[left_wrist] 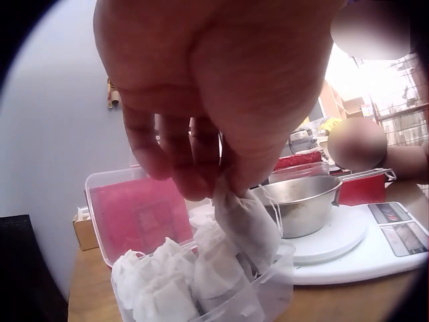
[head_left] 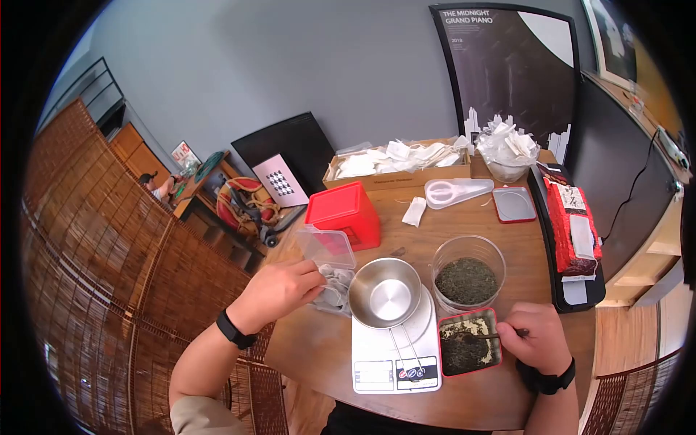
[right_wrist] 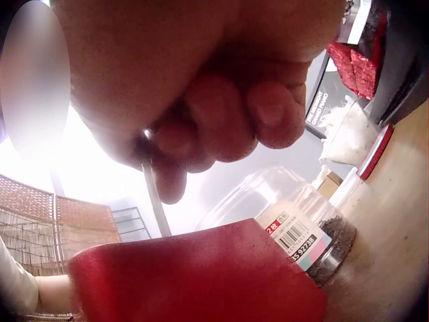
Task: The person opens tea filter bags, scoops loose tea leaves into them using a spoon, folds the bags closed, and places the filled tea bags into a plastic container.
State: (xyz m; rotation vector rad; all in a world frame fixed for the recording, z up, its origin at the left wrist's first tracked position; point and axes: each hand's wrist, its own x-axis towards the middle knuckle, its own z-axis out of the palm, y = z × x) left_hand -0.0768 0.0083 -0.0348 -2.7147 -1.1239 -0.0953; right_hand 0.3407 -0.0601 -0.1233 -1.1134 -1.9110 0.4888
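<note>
My left hand (head_left: 284, 291) pinches a filled white pouch (left_wrist: 248, 225) by its gathered top, over a clear lidded box of similar pouches (left_wrist: 161, 288) left of the scale. A steel bowl (head_left: 385, 293) with wire handles sits on the white scale (head_left: 364, 348). Curled round a dark-handled spoon (head_left: 493, 336), my right hand (head_left: 535, 333) is at the right edge of a red tin (head_left: 441, 351) holding dark leaves and pale bits; the spoon's head rests in the contents. Behind the tin stands a clear round tub (head_left: 468, 279) of green-black leaves.
A red lidded box (head_left: 344, 215) stands behind the pouches. Farther back are a carton of white pouches (head_left: 395, 163), a bowl of more (head_left: 507, 148), a clear scoop-shaped case (head_left: 457, 192), one loose pouch (head_left: 414, 211) and a red-rimmed lid (head_left: 514, 204). Red packets (head_left: 574, 232) lie at the right.
</note>
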